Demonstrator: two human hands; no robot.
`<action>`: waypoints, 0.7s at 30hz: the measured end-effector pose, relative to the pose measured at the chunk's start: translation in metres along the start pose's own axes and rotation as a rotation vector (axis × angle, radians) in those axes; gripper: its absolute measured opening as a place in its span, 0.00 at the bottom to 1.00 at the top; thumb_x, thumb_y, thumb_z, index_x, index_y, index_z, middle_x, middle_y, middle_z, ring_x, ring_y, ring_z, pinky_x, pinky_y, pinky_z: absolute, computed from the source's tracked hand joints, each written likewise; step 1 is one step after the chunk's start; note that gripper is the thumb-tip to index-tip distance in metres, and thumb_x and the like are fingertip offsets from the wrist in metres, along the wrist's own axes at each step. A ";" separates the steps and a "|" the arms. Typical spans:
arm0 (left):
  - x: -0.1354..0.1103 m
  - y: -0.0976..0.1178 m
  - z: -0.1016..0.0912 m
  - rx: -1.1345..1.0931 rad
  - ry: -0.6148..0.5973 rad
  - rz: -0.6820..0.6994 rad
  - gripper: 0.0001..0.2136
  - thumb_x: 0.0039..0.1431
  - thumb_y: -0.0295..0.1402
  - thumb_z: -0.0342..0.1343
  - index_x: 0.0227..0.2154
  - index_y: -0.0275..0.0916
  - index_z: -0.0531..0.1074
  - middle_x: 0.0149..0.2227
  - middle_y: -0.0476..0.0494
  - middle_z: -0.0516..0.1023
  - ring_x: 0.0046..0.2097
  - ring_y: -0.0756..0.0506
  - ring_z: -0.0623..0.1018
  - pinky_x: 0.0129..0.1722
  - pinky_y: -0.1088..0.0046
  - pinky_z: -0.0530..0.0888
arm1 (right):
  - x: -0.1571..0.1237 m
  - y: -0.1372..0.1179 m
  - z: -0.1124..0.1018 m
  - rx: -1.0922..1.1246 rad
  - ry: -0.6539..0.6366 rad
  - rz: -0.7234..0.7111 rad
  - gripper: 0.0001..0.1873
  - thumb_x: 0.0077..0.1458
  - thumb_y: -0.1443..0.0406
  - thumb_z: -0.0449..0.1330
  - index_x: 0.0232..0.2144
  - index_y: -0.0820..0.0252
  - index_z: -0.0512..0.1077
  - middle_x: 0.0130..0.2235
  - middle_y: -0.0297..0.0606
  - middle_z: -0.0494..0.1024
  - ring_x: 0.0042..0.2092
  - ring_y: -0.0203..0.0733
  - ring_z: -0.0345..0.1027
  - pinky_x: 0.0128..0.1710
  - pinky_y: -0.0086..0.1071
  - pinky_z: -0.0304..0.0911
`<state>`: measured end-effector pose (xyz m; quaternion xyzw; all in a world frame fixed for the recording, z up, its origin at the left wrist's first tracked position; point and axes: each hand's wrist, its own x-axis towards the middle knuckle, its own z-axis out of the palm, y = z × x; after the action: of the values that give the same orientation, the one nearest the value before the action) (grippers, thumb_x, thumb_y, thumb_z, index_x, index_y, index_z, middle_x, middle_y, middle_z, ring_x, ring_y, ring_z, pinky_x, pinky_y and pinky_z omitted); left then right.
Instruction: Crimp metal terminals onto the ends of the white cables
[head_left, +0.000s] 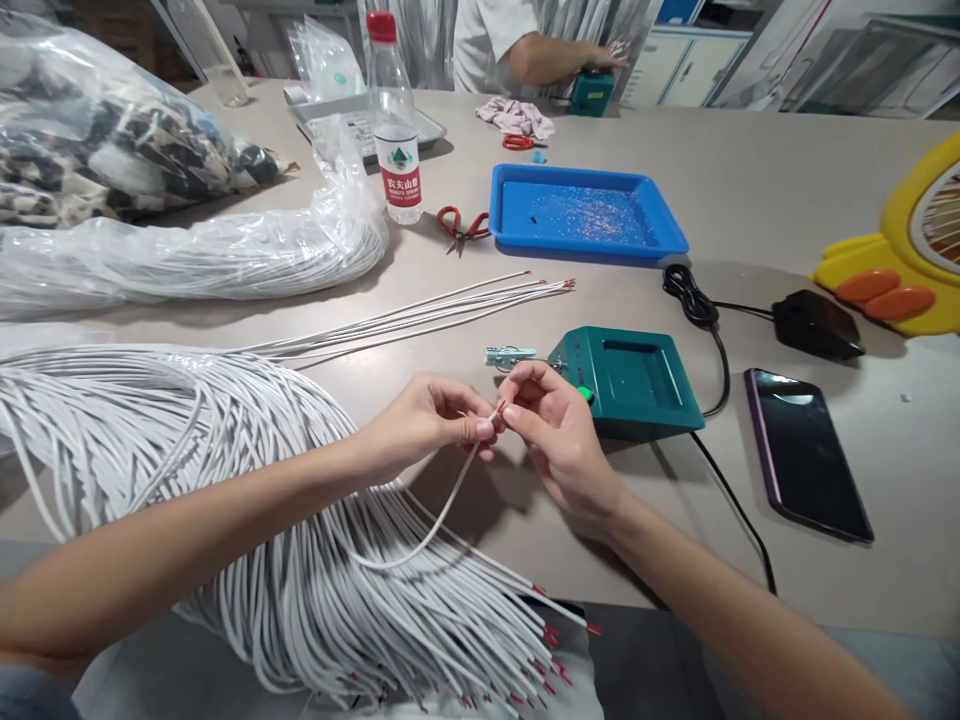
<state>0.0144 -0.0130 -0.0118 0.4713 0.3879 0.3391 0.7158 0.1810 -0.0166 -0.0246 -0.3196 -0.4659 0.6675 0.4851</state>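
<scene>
My left hand pinches a white cable close to its end. At the cable's tip, short red wire ends show between my two hands, and my right hand has its thumb and forefinger closed on them. The cable loops down from my fingers into a large bundle of white cables under my left forearm. Many of the bundle's red tips hang over the table's front edge. Just behind my right hand stands a green box-shaped device with a green button and a small clip at its left side.
Several white cables lie apart behind my hands. Farther back are a blue tray with scraps, red-handled snips and a water bottle. A phone, black adapter and yellow fan sit right. Across the table is another person.
</scene>
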 end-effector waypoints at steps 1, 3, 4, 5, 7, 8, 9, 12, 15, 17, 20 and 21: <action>0.000 0.000 -0.001 -0.018 -0.002 -0.004 0.09 0.47 0.32 0.65 0.26 0.30 0.76 0.24 0.44 0.77 0.28 0.50 0.76 0.30 0.75 0.70 | 0.000 0.000 -0.001 -0.018 -0.002 -0.020 0.13 0.49 0.66 0.61 0.38 0.57 0.63 0.29 0.31 0.66 0.31 0.33 0.62 0.31 0.30 0.66; 0.001 0.001 -0.003 -0.048 0.008 -0.017 0.09 0.48 0.33 0.65 0.27 0.31 0.76 0.27 0.43 0.78 0.28 0.50 0.77 0.29 0.77 0.69 | -0.001 0.001 -0.002 -0.069 0.010 -0.067 0.11 0.50 0.66 0.60 0.37 0.58 0.64 0.28 0.30 0.65 0.30 0.33 0.62 0.32 0.31 0.66; 0.002 0.002 -0.004 -0.060 0.014 -0.025 0.08 0.48 0.32 0.65 0.27 0.31 0.76 0.28 0.43 0.78 0.28 0.50 0.77 0.28 0.78 0.68 | -0.002 0.002 -0.002 -0.101 0.022 -0.087 0.10 0.51 0.67 0.59 0.37 0.58 0.65 0.28 0.31 0.65 0.31 0.33 0.62 0.33 0.31 0.66; 0.002 0.003 -0.005 -0.071 0.018 -0.032 0.08 0.48 0.32 0.65 0.27 0.31 0.76 0.28 0.43 0.78 0.27 0.50 0.77 0.28 0.78 0.68 | -0.002 0.002 -0.002 -0.132 0.031 -0.100 0.09 0.52 0.67 0.58 0.38 0.59 0.66 0.29 0.31 0.66 0.32 0.34 0.63 0.34 0.31 0.67; 0.002 0.003 -0.006 -0.080 0.007 -0.038 0.08 0.48 0.32 0.65 0.27 0.31 0.76 0.28 0.43 0.78 0.27 0.51 0.77 0.28 0.78 0.68 | -0.003 0.003 -0.001 -0.174 0.024 -0.099 0.10 0.54 0.66 0.56 0.41 0.59 0.67 0.33 0.34 0.69 0.34 0.35 0.65 0.35 0.32 0.68; 0.002 0.003 -0.006 -0.079 -0.003 -0.035 0.07 0.49 0.32 0.64 0.27 0.31 0.76 0.28 0.44 0.78 0.27 0.51 0.77 0.29 0.78 0.68 | -0.004 0.002 -0.001 -0.189 0.011 -0.091 0.11 0.55 0.65 0.55 0.42 0.59 0.67 0.35 0.36 0.70 0.36 0.35 0.66 0.36 0.32 0.69; 0.002 0.003 -0.006 -0.074 -0.012 -0.030 0.07 0.49 0.32 0.64 0.27 0.32 0.76 0.27 0.44 0.78 0.27 0.51 0.76 0.30 0.78 0.68 | -0.004 0.002 0.000 -0.204 -0.004 -0.085 0.11 0.56 0.64 0.55 0.42 0.59 0.68 0.37 0.37 0.70 0.37 0.36 0.67 0.36 0.33 0.69; 0.001 0.001 -0.006 -0.050 -0.019 -0.002 0.08 0.49 0.32 0.64 0.26 0.32 0.76 0.25 0.46 0.76 0.27 0.52 0.76 0.30 0.77 0.69 | -0.005 0.000 0.001 -0.271 -0.018 -0.103 0.08 0.56 0.62 0.55 0.37 0.60 0.69 0.38 0.38 0.71 0.37 0.36 0.67 0.36 0.32 0.69; 0.001 0.001 -0.005 -0.032 -0.009 0.009 0.09 0.47 0.33 0.65 0.25 0.31 0.75 0.24 0.47 0.75 0.26 0.51 0.75 0.29 0.76 0.70 | -0.005 -0.001 0.000 -0.343 -0.018 -0.156 0.08 0.57 0.62 0.55 0.34 0.61 0.70 0.37 0.38 0.71 0.37 0.37 0.67 0.36 0.32 0.67; 0.001 0.001 -0.004 -0.013 0.005 0.009 0.10 0.46 0.33 0.66 0.25 0.31 0.74 0.23 0.47 0.74 0.26 0.51 0.74 0.29 0.76 0.70 | -0.005 -0.001 -0.001 -0.388 -0.020 -0.196 0.08 0.57 0.63 0.55 0.33 0.61 0.70 0.36 0.38 0.72 0.37 0.37 0.67 0.36 0.32 0.66; 0.001 0.002 -0.003 0.044 0.044 0.022 0.11 0.45 0.34 0.66 0.24 0.31 0.73 0.22 0.48 0.73 0.26 0.52 0.73 0.28 0.76 0.69 | -0.005 0.001 -0.002 -0.443 -0.021 -0.271 0.06 0.56 0.64 0.56 0.33 0.60 0.71 0.34 0.37 0.72 0.37 0.38 0.68 0.36 0.33 0.66; 0.001 0.002 -0.003 0.064 0.053 0.029 0.11 0.45 0.34 0.67 0.24 0.31 0.73 0.22 0.48 0.73 0.26 0.52 0.72 0.28 0.77 0.69 | -0.005 0.002 -0.002 -0.462 -0.021 -0.299 0.05 0.55 0.64 0.57 0.33 0.60 0.71 0.34 0.37 0.72 0.36 0.37 0.68 0.35 0.33 0.66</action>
<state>0.0125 -0.0105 -0.0109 0.4903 0.4105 0.3490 0.6850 0.1835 -0.0208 -0.0269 -0.3427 -0.6527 0.4677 0.4875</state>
